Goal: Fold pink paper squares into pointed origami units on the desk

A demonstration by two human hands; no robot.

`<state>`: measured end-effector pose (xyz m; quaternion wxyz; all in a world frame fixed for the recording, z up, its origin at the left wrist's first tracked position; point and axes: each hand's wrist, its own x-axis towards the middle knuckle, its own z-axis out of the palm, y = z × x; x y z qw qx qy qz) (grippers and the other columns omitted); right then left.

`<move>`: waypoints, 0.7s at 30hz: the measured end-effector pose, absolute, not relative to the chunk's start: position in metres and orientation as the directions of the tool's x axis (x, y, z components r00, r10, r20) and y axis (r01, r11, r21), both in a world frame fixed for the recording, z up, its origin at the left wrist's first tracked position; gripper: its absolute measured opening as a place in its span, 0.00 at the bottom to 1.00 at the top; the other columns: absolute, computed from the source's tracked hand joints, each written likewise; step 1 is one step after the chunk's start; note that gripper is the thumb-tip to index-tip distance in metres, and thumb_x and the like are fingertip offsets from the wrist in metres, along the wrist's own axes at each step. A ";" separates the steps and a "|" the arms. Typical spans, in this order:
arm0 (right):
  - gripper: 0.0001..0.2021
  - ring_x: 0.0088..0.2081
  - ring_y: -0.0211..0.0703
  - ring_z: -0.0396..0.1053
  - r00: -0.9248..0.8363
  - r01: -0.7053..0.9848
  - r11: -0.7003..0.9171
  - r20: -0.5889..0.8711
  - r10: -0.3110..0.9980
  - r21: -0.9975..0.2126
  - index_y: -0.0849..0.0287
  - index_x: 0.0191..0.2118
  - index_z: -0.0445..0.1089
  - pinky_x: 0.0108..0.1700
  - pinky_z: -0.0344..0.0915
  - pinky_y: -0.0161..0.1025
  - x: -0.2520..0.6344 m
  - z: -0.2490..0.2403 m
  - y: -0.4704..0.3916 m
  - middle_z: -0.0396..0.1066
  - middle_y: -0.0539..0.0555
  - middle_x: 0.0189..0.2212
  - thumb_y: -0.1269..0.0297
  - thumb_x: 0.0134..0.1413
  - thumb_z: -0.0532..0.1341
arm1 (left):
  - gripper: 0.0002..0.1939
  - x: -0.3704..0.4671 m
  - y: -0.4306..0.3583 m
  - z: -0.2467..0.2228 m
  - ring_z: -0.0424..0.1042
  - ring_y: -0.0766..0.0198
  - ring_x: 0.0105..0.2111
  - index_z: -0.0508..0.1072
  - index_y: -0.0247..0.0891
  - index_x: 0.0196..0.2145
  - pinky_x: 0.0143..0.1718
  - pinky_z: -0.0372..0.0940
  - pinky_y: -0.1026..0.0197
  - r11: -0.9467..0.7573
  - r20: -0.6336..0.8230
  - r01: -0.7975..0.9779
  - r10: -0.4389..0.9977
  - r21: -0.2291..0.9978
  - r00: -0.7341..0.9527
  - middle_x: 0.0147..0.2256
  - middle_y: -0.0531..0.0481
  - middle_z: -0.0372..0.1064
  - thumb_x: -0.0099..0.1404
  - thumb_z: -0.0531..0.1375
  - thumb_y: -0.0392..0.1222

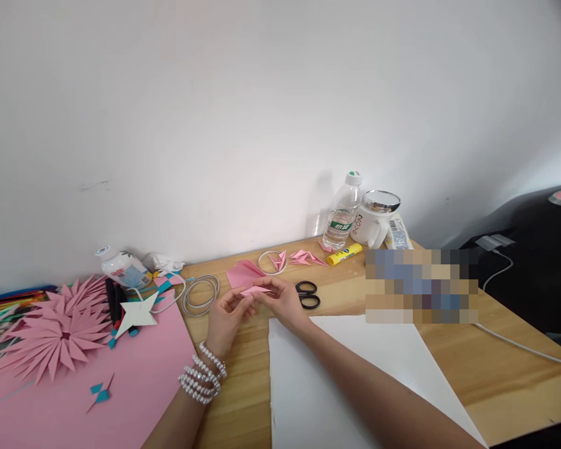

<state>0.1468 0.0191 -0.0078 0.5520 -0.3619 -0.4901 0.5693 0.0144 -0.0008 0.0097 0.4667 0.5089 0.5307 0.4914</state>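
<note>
"Two hands are noted. What is held?"

"One small folded pink paper is held between them, above the wooden table. It is pinched by the thumb and fingers of the left hand at its near left side; its right side is gripped by the fingers of the right hand. Both grips are closed on it, with no gap seen at the pinch."

"What is recorded beside the grip?"

"To its right, black scissors are found near the right hand, with only the handles clearly seen. To its left, a coil is laid. Just beyond it, a loose pink sheet is noted."

"And farther out?"

"Beyond it and to the right, folded pink pieces and a yellow glue stick are placed. Nearer than the grip, a white sheet is partly covered by the right forearm. Well to the left, spiky pink paper shapes are observed."
</note>
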 end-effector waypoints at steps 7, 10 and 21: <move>0.09 0.32 0.40 0.69 -0.128 -0.233 0.164 0.198 0.972 -0.958 0.61 0.33 0.69 0.39 0.65 0.38 0.146 -0.014 0.021 0.71 0.53 0.30 0.65 0.41 0.62 | 0.18 0.015 -0.001 0.012 0.68 0.67 0.20 0.69 0.33 0.37 0.21 0.64 0.64 -0.033 0.034 0.060 0.999 0.998 -0.022 0.23 0.52 0.70 0.48 0.63 0.41; 0.10 0.31 0.39 0.68 -0.110 -0.212 0.189 0.215 0.970 -0.959 0.61 0.34 0.69 0.37 0.65 0.37 0.146 -0.014 0.021 0.71 0.53 0.31 0.66 0.42 0.61 | 0.14 0.014 0.000 0.011 0.68 0.67 0.20 0.71 0.33 0.33 0.24 0.65 0.63 -0.033 0.037 0.090 0.999 0.995 -0.039 0.22 0.52 0.70 0.48 0.63 0.42; 0.10 0.26 0.37 0.66 -0.010 -0.308 0.180 0.192 0.981 -0.934 0.60 0.32 0.67 0.33 0.65 0.36 0.144 -0.011 0.021 0.67 0.49 0.23 0.61 0.42 0.61 | 0.13 0.014 0.001 0.007 0.68 0.66 0.18 0.71 0.32 0.27 0.22 0.64 0.64 -0.005 0.010 0.136 0.999 0.991 -0.034 0.18 0.51 0.69 0.51 0.60 0.47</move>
